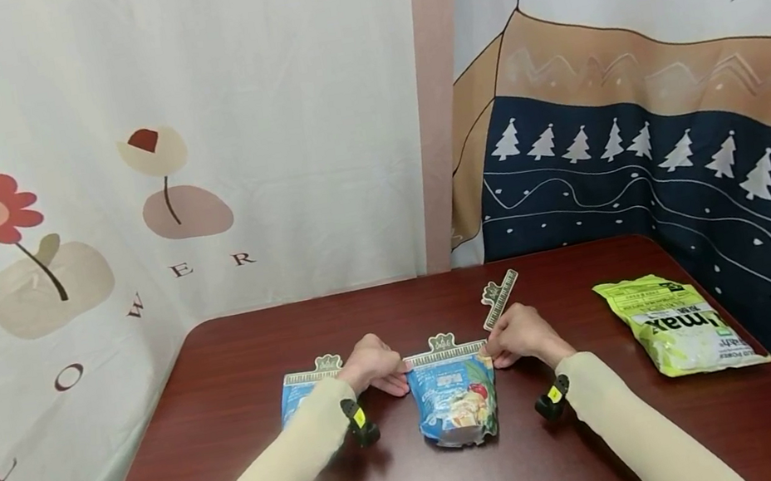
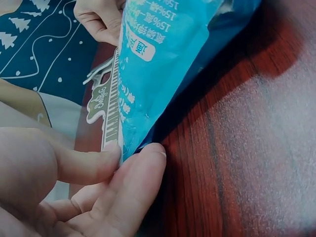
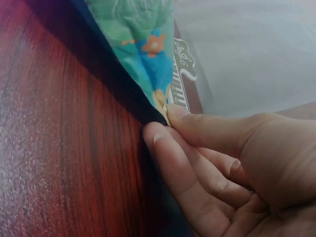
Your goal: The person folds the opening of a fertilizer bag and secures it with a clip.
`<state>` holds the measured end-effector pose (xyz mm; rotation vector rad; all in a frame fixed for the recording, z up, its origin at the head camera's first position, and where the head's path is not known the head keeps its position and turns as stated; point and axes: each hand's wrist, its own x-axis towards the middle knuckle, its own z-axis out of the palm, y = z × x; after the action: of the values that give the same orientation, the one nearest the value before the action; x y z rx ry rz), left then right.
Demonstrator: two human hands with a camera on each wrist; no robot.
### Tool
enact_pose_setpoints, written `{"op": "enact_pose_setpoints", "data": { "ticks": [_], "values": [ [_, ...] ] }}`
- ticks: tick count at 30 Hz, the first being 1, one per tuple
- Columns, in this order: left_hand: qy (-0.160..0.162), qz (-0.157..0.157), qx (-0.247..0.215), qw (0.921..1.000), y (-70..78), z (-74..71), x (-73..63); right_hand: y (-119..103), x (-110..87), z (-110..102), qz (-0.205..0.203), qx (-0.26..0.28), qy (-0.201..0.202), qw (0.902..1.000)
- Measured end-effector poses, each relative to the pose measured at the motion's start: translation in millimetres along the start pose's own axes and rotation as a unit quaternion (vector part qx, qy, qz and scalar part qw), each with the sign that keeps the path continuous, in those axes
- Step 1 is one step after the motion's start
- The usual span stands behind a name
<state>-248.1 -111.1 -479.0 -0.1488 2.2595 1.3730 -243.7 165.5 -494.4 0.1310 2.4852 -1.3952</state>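
A blue bag [image 1: 455,406] lies in the middle of the table, with a piano-patterned clip [image 1: 443,349] across its top edge. My left hand [image 1: 374,367] pinches the bag's top left corner between thumb and forefinger, beside the clip's end. At the top right corner, my right hand [image 1: 525,336] pinches the bag the same way. In the left wrist view the bag's blue side [image 2: 158,74] rises from the fingers. The right wrist view shows a green, flower-printed part [image 3: 143,49] of it. A loose clip [image 1: 499,300] lies just beyond my right hand.
Left of my left hand lies another blue bag [image 1: 294,394] with a similar clip [image 1: 328,364] on top, partly hidden by the sleeve. A yellow-green bag [image 1: 679,324] lies at the right of the dark red table [image 1: 226,383]. Printed curtains [image 1: 306,118] hang behind the table.
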Motion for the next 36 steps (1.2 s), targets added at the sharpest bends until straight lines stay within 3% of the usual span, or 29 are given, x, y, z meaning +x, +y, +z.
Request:
{"op": "enact_pose_setpoints", "data": {
  "ticks": [5, 11, 18, 22, 28, 31, 36],
  "values": [
    [0.028, 0.03, 0.054, 0.9977, 0.1, -0.4, -3.3, -1.3, -2.0, 1.6, -0.038, -0.037, -0.008, 0.9986],
    [0.084, 0.09, 0.138, 0.9827, 3.7, -1.4, -11.3, -2.6, -6.6, -4.6, -0.073, -0.087, -0.017, 0.9933],
    [0.129, 0.109, 0.188, 0.9676, 17.9, -1.6, -23.8, -5.2, -11.3, -29.2, -0.112, -0.12, -0.016, 0.9863],
    [0.132, 0.13, 0.2, 0.9621, 21.7, 1.0, -33.7, -3.4, -13.0, -45.0, -0.14, -0.15, -0.004, 0.9788],
    [0.129, 0.196, 0.162, 0.9585, 19.7, 8.9, -46.9, 2.2, -23.7, -67.6, -0.167, -0.176, 0.046, 0.969],
    [0.108, 0.238, 0.156, 0.9525, 16.1, 15.2, -53.0, 6.8, -31.5, -78.5, -0.169, -0.18, 0.073, 0.9664],
    [0.059, 0.298, 0.183, 0.9349, 9.3, 26.4, -62.9, 17.9, -46.2, -96.6, -0.164, -0.196, 0.108, 0.9607]
  ]
}}
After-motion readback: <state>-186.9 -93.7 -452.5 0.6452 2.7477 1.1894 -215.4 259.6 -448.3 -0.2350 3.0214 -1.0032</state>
